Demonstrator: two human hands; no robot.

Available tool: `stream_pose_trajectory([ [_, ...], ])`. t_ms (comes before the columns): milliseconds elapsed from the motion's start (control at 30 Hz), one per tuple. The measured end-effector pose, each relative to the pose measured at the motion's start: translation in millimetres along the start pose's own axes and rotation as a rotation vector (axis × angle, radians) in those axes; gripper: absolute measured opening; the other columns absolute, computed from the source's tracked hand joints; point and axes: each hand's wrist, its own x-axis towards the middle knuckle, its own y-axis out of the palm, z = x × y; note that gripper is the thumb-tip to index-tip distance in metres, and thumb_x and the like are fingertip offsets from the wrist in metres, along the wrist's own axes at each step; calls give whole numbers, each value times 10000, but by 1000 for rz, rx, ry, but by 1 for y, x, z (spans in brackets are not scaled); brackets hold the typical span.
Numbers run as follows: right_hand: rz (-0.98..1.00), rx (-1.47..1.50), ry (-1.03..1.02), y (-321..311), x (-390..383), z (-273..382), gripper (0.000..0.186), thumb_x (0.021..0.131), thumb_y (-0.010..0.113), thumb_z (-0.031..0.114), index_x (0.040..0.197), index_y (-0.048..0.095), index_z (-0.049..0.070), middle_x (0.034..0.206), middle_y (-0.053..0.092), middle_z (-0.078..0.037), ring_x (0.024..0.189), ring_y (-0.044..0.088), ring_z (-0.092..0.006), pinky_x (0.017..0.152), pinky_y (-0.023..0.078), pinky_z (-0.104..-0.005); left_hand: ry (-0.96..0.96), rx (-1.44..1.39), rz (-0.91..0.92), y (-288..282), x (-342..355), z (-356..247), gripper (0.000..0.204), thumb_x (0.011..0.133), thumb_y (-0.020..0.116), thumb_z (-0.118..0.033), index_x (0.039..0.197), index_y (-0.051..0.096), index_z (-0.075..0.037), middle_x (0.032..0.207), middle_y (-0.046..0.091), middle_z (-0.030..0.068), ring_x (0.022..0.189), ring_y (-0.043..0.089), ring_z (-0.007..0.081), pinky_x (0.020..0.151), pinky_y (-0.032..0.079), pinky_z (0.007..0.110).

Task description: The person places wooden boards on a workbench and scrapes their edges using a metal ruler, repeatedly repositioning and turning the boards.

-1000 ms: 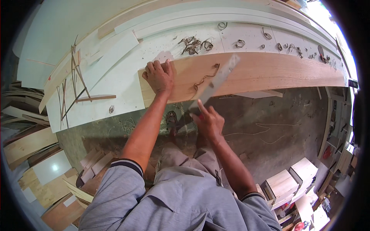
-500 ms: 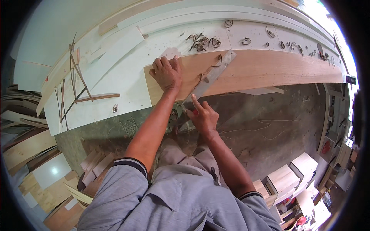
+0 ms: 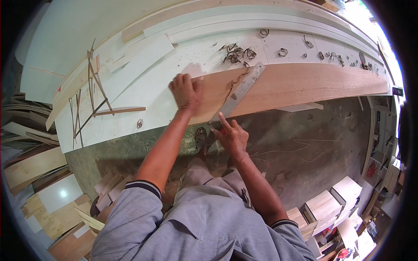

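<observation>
While the right hand grasps a blade by its mostly hidden handle, index finger laid along it, seemingly for guidance, the left hand bends over one end of the board, perhaps to steady it; whether it grips, I cannot tell. From the right hand, the board lies at twelve o'clock on the bench, the blade slanting toward one. A strip lies in the way beside the blade; curls sit beyond at twelve, sticks at ten, boxes at four.

The left forearm slants forward and slightly inward; the left hand lies back upward, fingers bent, its thumb side blurred; the right forearm angles inward; the right hand is curled, index finger extended forward.
</observation>
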Motion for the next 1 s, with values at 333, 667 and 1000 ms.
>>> stream_pose_trajectory([
  [333, -15, 4, -67, 14, -13, 26, 715, 749, 852, 374, 1417, 618, 271, 803, 564, -43, 668, 642, -233, 554, 518, -373, 11, 32, -7, -8, 11, 21, 410, 935, 671, -443, 885, 573, -49, 948, 545, 153, 955, 529, 354, 864, 404, 493],
  [667, -9, -9, -25, 23, 0, 44, 717, 742, 847, 399, 1410, 618, 275, 819, 585, -46, 686, 659, -243, 569, 531, -389, -23, 33, 31, -10, 7, 25, 393, 965, 622, -450, 897, 569, -67, 981, 536, 129, 965, 522, 308, 866, 398, 451],
  [1000, 23, 17, 3, 37, -14, 74, 658, 754, 850, 350, 1376, 650, 270, 808, 570, -46, 697, 657, -242, 590, 530, -396, -41, 5, 40, -11, 3, 29, 417, 957, 639, -467, 924, 579, -56, 997, 536, 132, 989, 521, 323, 885, 400, 466],
])
